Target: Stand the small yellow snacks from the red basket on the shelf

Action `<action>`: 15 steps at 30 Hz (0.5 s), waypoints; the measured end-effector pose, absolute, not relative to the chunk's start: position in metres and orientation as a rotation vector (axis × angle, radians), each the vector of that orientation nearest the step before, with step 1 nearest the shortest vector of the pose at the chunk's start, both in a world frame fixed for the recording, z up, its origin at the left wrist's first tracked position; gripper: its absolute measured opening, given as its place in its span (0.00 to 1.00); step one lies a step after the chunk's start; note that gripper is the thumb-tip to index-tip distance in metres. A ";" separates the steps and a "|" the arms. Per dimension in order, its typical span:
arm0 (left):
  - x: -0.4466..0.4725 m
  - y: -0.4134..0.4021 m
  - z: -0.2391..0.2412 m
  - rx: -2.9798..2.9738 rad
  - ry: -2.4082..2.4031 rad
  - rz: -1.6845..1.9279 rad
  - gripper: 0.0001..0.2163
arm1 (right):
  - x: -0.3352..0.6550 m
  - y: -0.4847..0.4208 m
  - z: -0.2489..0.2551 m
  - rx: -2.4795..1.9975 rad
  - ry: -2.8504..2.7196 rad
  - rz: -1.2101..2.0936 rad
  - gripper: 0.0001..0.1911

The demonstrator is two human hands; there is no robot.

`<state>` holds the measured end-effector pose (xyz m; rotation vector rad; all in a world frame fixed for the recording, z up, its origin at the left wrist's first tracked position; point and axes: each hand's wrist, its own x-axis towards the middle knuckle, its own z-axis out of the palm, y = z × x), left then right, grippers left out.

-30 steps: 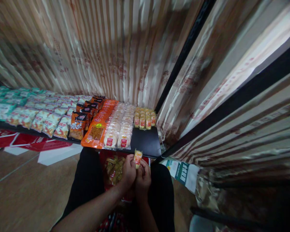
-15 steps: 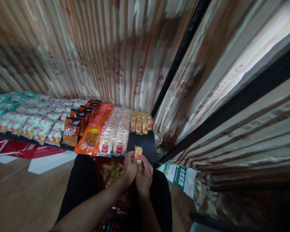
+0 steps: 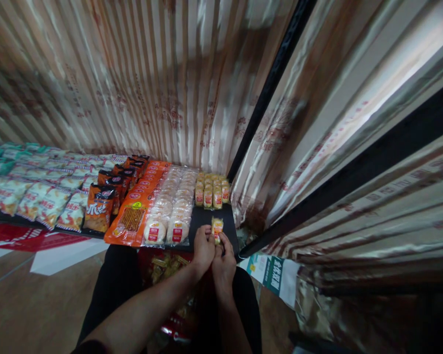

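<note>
A small yellow wrapped snack (image 3: 217, 225) with a red and white label stands over the black shelf (image 3: 200, 216). My right hand (image 3: 224, 263) closes its fingers around the lower end of it. Just left of the snack is my left hand (image 3: 204, 248), its fingers bent and slightly apart, with nothing visible in them. Behind, at the shelf's right end, several matching yellow packs (image 3: 207, 194) stand in tight rows. Clear-wrapped round white crackers (image 3: 177, 227) lie in two columns to the left of my hands.
Left along the shelf are orange stick-snack packs (image 3: 131, 221), brown-orange bags (image 3: 98, 209) and white-blue bags (image 3: 47, 204). A red bag of yellow packs (image 3: 162, 268) sits between my legs. Black posts (image 3: 269, 93) and striped curtain (image 3: 151, 73) border the shelf.
The yellow snack has moved forward, farther onto the shelf, in my right hand. My left fingers have come away from its side. The view has shifted slightly.
</note>
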<state>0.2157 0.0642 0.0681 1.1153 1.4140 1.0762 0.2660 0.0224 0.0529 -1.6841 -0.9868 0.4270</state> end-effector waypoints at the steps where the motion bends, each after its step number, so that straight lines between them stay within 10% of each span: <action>1: 0.217 0.067 0.068 1.136 1.426 1.066 0.11 | 0.267 0.024 0.054 -1.682 -0.989 0.429 0.24; 15: 0.234 0.098 0.070 1.246 1.454 0.979 0.09 | 0.279 0.055 0.051 -1.652 -0.848 0.422 0.26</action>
